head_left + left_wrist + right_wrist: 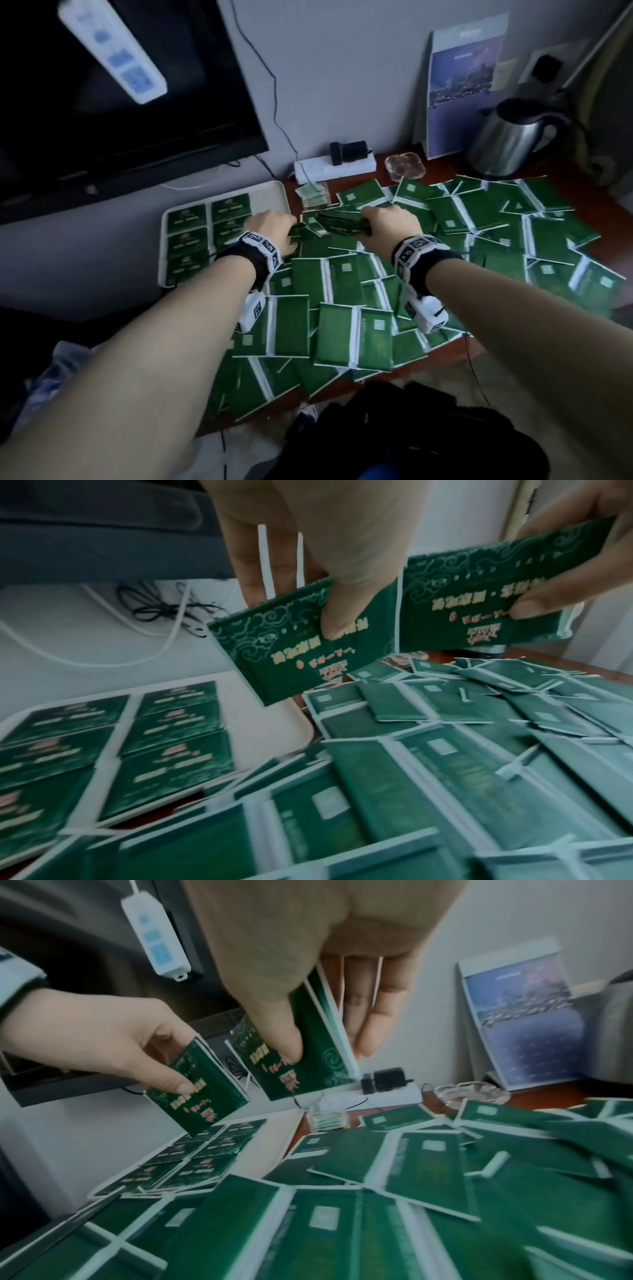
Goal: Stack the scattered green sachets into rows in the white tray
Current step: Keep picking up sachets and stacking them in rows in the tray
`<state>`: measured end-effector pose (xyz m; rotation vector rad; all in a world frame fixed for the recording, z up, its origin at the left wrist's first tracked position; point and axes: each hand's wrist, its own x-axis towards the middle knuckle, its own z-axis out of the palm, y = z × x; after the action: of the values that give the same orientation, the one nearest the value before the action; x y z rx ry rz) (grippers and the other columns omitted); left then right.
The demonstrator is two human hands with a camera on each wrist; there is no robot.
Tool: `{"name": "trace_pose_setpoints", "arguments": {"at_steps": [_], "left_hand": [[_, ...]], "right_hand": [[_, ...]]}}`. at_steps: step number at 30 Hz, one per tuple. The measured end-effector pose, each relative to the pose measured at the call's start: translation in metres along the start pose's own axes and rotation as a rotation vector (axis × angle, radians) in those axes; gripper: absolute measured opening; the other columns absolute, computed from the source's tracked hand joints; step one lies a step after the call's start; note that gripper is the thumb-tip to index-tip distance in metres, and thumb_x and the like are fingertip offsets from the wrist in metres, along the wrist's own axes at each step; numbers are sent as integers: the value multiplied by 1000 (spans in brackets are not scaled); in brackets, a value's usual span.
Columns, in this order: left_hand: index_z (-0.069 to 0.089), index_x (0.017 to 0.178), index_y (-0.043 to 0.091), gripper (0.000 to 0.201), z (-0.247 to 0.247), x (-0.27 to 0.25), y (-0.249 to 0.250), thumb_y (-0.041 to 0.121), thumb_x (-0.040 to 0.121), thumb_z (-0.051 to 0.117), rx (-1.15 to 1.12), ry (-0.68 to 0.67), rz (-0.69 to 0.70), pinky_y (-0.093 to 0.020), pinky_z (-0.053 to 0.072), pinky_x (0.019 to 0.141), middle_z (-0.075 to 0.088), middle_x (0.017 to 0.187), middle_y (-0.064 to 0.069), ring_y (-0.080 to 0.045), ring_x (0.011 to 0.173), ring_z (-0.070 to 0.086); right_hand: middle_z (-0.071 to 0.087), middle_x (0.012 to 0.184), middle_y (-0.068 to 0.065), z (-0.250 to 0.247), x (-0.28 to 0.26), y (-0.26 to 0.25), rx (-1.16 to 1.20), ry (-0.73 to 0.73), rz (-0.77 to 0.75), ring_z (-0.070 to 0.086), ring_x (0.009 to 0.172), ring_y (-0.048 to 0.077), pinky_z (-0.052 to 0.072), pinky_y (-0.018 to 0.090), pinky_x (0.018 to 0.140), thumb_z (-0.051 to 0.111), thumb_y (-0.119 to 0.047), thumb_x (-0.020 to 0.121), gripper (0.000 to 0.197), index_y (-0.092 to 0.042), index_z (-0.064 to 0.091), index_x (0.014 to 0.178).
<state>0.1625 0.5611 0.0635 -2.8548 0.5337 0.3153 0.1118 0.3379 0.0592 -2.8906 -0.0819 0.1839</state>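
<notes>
1. Left hand (270,228) and right hand (390,224) raised side by side at centre of the head view, above the far edge of the pile (342,325) of green sachets covering the surface (548,1096).
2. Fingers of each hand closed in a pinch: left thumb (339,610) pressed on the printed face of the left sachet (291,656), right fingertips (534,607) clamped on the right sachet (479,593).
3. Both held sachets clear of the pile, touching nothing below. White seam between them in the left wrist view; joined there or merely edge to edge, impossible to tell.
4. Tray (270,197) at centre left of the head view, directly beyond and below the left hand. Two columns of three sachets already laid flat inside, printed faces up; bare white strip along the tray's right side and far end.
5. Key relation: left sachet hanging over that bare strip, down and to the left of the fingers, long axis tilted toward lower left in the left wrist view. Right sachet further right, over the pile, not the tray.
6. Judgement: left hand much the nearer for placing; sachet likely to need levelling and turning to match the laid rows.
</notes>
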Motion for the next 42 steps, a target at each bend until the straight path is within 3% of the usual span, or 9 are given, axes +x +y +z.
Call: {"name": "trace_pose_setpoints", "arguments": {"at_steps": [9, 13, 17, 22, 25, 29, 32, 36, 42], "left_hand": [[67, 118, 34, 25, 54, 15, -131, 28, 96, 56, -84, 29, -10, -31, 47, 68, 68, 106, -5, -29, 98, 64], [70, 117, 34, 25, 72, 41, -151, 29, 95, 59, -157, 96, 45, -35, 52, 80, 65, 111, 0, -25, 105, 58], [73, 117, 29, 26, 83, 71, -160, 22, 93, 63, -206, 131, 73, -37, 51, 86, 62, 111, -1, -25, 106, 56], [69, 122, 25, 37, 87, 122, -160, 8, 94, 53, -235, 93, 115, -37, 50, 90, 56, 129, -1, -29, 112, 57], [64, 130, 25, 42, 90, 156, -153, 9, 96, 44, -237, 56, 156, -36, 48, 91, 49, 143, -1, -30, 121, 53], [51, 143, 24, 53, 105, 178, -144, 26, 98, 24, -91, 52, 215, -36, 32, 113, 32, 158, -6, -27, 143, 32], [42, 148, 28, 48, 114, 178, -142, 15, 102, 32, -67, -4, 200, -38, 26, 114, 26, 161, -6, -29, 145, 28], [27, 154, 27, 71, 130, 172, -144, -5, 93, 45, 52, -96, 202, -45, 26, 118, 16, 163, -6, -30, 148, 21], [13, 157, 27, 77, 136, 173, -143, 0, 94, 48, 25, -256, 170, -43, 37, 109, 2, 165, -3, -32, 144, 27]], "right_hand": [[64, 97, 6, 51, 57, -120, 48, -14, 57, 63, 87, 33, 51, 37, 70, 60, -26, 88, 15, -17, 55, 99], [64, 100, 5, 65, 84, -135, 57, -15, 62, 63, 89, 35, 50, 38, 71, 58, -19, 85, 15, -18, 59, 100], [65, 101, 3, 82, 112, -138, 48, -26, 33, 63, 93, 32, 51, 36, 72, 55, -14, 87, 24, -21, 66, 107], [68, 115, 0, 104, 135, -130, 27, -39, -35, 52, 109, 29, 48, 38, 84, 55, -7, 84, 44, -19, 63, 125], [61, 134, 2, 115, 144, -122, 25, -53, -60, 49, 117, 31, 44, 41, 92, 55, -7, 85, 53, -13, 55, 138], [40, 154, 5, 125, 150, -118, -4, -220, -124, 34, 138, 29, 35, 43, 108, 47, -8, 95, 57, -9, 35, 151], [35, 156, 7, 133, 148, -119, -18, -268, -159, 33, 140, 29, 34, 43, 112, 48, -10, 96, 59, -10, 32, 152], [27, 160, 8, 143, 146, -120, -22, -314, -172, 27, 144, 32, 24, 42, 117, 52, -14, 96, 64, -18, 26, 155], [19, 162, 9, 149, 147, -123, -7, -339, -202, 19, 147, 35, 15, 45, 121, 51, -14, 97, 66, -31, 25, 155]]}}
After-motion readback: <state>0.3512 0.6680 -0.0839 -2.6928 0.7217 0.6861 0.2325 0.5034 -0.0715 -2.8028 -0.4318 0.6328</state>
